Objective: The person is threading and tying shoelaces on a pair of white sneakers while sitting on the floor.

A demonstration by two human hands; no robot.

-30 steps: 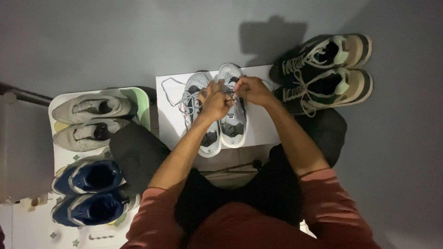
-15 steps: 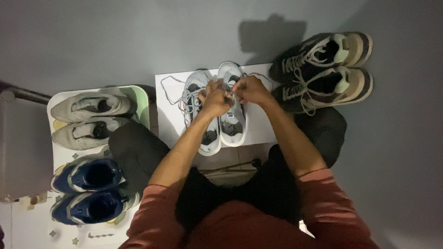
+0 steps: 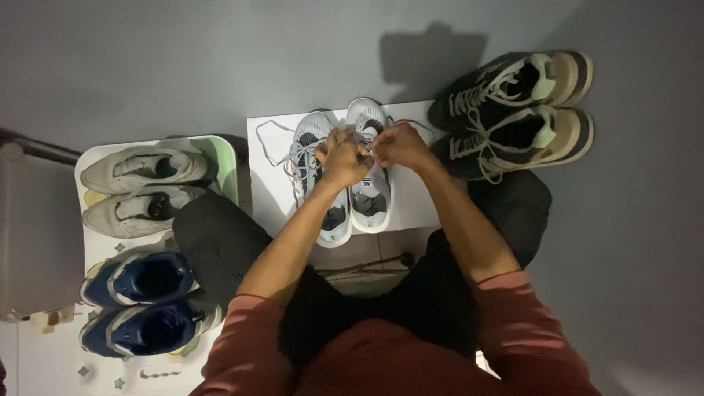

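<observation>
- Centre frame, the left hand [image 3: 343, 163] and right hand [image 3: 396, 144] each pinch the thin white laces [image 3: 273, 139] over a pair of white-and-grey mesh running shoes [image 3: 350, 198] on a flat white board [image 3: 411, 198].
- Risk, to my eye: the loose lace looping left could snag or slip from the grip, undoing the tie.
- At left, a pale green-rimmed tray [image 3: 224, 158] holds beige suede sneakers [image 3: 139, 187].

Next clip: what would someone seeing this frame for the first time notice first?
Dead centre, the left hand and right hand meet over a pair of white sneakers on a white board, pinching the laces. Pairs of shoes ring them: black-and-tan sneakers at upper right, beige sneakers at left, and blue sneakers at lower left.
</observation>
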